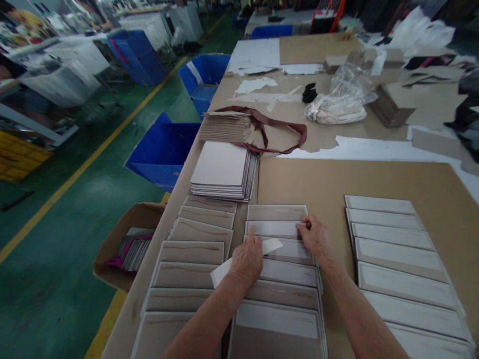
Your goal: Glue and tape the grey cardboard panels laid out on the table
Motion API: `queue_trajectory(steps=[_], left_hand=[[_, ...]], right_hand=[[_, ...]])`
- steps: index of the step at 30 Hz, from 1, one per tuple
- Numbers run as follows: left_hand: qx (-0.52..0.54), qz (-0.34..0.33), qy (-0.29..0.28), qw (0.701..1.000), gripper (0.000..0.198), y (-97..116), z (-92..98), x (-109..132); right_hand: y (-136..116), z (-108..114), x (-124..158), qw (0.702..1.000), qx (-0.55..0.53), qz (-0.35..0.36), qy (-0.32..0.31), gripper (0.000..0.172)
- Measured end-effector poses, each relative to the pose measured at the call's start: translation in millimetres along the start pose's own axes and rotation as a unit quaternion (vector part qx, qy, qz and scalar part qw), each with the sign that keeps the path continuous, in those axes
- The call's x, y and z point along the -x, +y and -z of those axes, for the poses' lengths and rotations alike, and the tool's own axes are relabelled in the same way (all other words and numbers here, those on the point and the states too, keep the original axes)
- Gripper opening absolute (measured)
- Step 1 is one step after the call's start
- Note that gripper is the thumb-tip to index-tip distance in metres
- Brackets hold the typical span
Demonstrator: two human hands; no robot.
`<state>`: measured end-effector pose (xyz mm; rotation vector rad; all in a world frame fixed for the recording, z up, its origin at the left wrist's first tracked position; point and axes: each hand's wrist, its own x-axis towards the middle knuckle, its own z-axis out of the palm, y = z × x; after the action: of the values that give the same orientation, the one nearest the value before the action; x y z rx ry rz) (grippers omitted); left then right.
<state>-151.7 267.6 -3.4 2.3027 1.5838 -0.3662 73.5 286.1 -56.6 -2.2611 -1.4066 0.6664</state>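
My left hand (pixel 247 259) holds a loose white strip (pixel 276 245) that sticks out on both sides of it. Its index finger stretches to the left end of another white strip (pixel 275 229), lying across a grey-beige panel in the middle column. At that strip's right end, my right hand (pixel 315 238) has thumb and fingertips pinched together. Overlapping panels (pixel 286 294) run down this column, several with white strips on them. To the left, another column of overlapping panels (pixel 190 250) shows brown streaks along the upper parts.
A third column of white-faced panels (pixel 402 264) lies at right. Ahead are a panel stack (pixel 220 164), a brown fabric band (pixel 299 139) and plastic bags (pixel 342 99). Beside the table's left edge stand blue bins (pixel 157 154) and a cardboard box (pixel 103 259) on the green floor.
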Motion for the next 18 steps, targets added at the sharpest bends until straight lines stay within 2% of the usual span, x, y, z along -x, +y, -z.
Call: queue_trajectory(steps=[5,10,13,15,18], left_hand=[[-0.008,-0.001,0.001,1.0,0.03,0.0,-1.3,0.0],[-0.012,-0.003,0.001,1.0,0.029,0.3,-2.3,-0.2],[-0.017,-0.007,0.001,1.0,0.029,0.3,-2.3,-0.6],[-0.021,-0.008,0.003,1.0,0.029,0.6,-2.9,-1.3],[-0.024,-0.008,0.002,1.0,0.03,1.0,-3.2,-2.3]], right_hand=[[6.8,6.0,-4.2,1.0,0.004,-0.005,0.014,0.02],[32.3,23.8,-4.4,0.996,0.006,-0.023,0.092,0.025],[27.8,24.5,6.3,0.989,-0.052,-0.021,0.134,0.027],[13.2,15.3,16.1,0.987,-0.113,0.014,0.112,0.027],[-10.4,-5.0,26.2,0.981,-0.176,0.076,0.013,0.029]])
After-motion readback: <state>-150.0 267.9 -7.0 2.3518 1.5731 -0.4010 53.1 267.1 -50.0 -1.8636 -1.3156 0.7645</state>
